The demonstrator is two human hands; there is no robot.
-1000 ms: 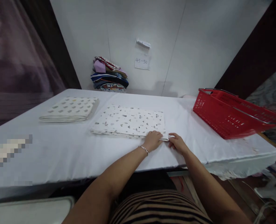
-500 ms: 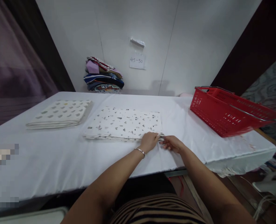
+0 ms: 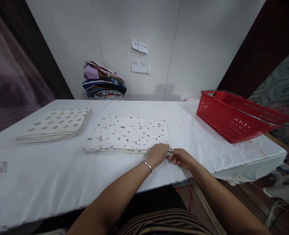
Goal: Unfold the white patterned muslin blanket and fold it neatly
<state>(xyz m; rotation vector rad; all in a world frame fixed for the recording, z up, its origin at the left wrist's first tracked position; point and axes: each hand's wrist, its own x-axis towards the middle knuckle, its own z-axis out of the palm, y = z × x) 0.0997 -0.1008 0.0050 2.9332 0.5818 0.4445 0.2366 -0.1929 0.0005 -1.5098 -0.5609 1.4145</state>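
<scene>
A folded white cloth (image 3: 129, 132) with small grey and dark prints lies flat on the white-covered table (image 3: 105, 182), its layered edge towards me. At its near right corner, my left hand (image 3: 159, 153), with a silver bracelet at the wrist, is closed on the layers, its fingers resting over the edge. Just right of it, my right hand (image 3: 182, 158) pinches the tip of the same corner between thumb and fingers. Both hands nearly touch. To the left lies a second folded cloth (image 3: 57, 124) with grey blotch prints.
A red plastic basket (image 3: 235, 119) with metal handles stands at the table's right end. Against the back wall is a pile of folded fabrics (image 3: 104, 81). Paper notes (image 3: 140, 65) are stuck on the wall. A pale chair (image 3: 283, 187) stands on the floor at right.
The bunched corner of the cloth now lies flatter under my hands. Both hands stay at that corner. The whole view has shifted slightly.
</scene>
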